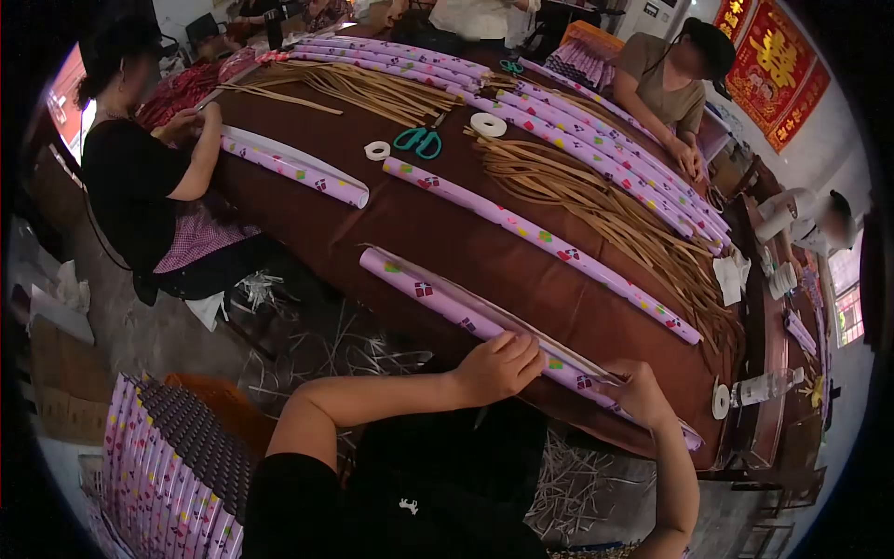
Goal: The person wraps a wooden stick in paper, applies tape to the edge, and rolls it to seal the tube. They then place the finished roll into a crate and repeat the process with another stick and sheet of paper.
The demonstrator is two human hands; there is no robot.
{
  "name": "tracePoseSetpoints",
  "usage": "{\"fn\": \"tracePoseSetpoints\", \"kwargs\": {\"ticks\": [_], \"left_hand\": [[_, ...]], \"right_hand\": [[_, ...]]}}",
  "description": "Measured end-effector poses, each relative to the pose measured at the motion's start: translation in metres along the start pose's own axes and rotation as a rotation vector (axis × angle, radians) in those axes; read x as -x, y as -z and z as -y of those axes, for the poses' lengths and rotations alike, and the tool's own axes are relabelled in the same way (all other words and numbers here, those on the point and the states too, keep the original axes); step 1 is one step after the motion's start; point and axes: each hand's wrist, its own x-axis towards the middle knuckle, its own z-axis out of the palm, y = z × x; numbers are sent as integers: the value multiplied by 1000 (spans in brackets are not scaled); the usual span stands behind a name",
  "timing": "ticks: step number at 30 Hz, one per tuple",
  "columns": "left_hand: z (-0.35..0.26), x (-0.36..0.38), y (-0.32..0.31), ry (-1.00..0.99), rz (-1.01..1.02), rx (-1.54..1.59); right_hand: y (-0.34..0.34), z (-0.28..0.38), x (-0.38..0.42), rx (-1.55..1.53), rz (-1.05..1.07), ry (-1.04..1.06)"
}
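A long roll of shiny lilac printed sheet (438, 300) lies slantwise along the near table edge in front of me. Its upper edge is loose, and a thin pale strip (521, 323) runs along that side. My left hand (503, 371) is closed over the roll near its middle, knuckles up. Further right, my right hand (637, 393) pinches the roll's upper edge; its fingertips are partly hidden. Just beyond lies another lilac printed roll (549, 244), parallel to mine and untouched.
Bundles of tan strips (577, 191), teal-handled scissors (419, 142) and white tape rolls (488, 125) lie on the brown-covered table (307, 228). A plastic bottle (765, 387) is at right. Finished rolls (168, 466) are stacked at lower left. Co-workers sit around the table.
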Motion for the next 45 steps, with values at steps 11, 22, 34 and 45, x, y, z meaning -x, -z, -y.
{"fn": "tracePoseSetpoints", "kwargs": {"ticks": [11,22,34,45], "left_hand": [[20,-41,7,-256,78,236],[14,-32,-4,-203,316,386],[19,-39,7,-173,397,453],[12,-30,0,-257,303,297]], "right_hand": [[-42,12,33,499,-310,189],[-91,-10,38,818,-627,202],[-118,-7,43,747,-784,79],[-19,-91,165,-96,-1901,-442]]}}
